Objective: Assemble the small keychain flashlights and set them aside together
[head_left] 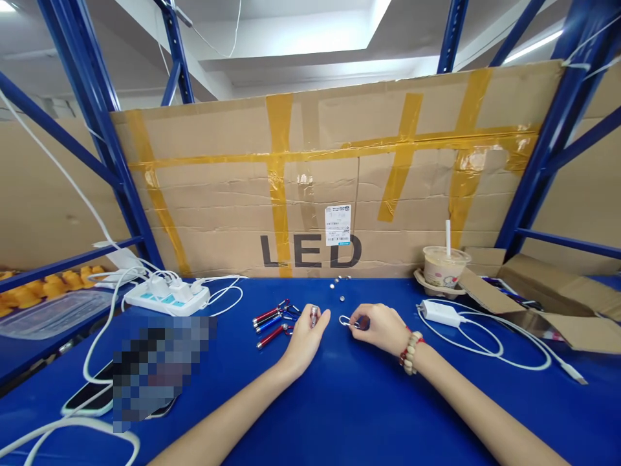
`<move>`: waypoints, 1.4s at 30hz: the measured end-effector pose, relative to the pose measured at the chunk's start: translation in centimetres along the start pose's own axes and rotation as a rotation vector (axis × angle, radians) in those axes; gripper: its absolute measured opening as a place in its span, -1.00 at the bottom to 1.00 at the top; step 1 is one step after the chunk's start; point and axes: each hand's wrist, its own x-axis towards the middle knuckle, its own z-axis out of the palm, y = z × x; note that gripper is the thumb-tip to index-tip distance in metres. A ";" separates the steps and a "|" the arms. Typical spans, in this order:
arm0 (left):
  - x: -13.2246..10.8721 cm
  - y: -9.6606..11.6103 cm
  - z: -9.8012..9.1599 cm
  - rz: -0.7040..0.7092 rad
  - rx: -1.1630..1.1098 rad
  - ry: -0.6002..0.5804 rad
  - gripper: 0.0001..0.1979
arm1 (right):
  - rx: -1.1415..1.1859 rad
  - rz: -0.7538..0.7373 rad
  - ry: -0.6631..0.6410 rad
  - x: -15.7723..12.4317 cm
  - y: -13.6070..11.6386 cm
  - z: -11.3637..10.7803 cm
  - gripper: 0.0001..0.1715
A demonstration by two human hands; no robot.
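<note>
Above the blue tabletop, my left hand (305, 338) is closed around a small shiny metal tube (314, 315), one end of it showing between thumb and fingers. A short gap to the right, my right hand (381, 329) pinches a silver carabiner clip (345, 320). A dark reddish piece shows at those fingertips, but its kind is unclear. Left of my left hand lie several slim mini flashlights (270, 323) in red, black and blue with clips at their ends. Beyond the hands, small round silver pieces (342, 298), like button cells, are scattered.
A white power strip (167, 296) with plugs and cables stands at left, near phones (90, 391) and a pixelated patch. At right are a drink cup with a straw (444, 265), a white adapter with cable (441, 313) and an open cardboard box (567, 291). A cardboard wall (233, 213) closes the back.
</note>
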 end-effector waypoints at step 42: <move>0.2 -0.9 0.7 0.027 0.125 -0.049 -0.91 | -0.116 0.756 0.340 10.6 11.4 1.8 -0.74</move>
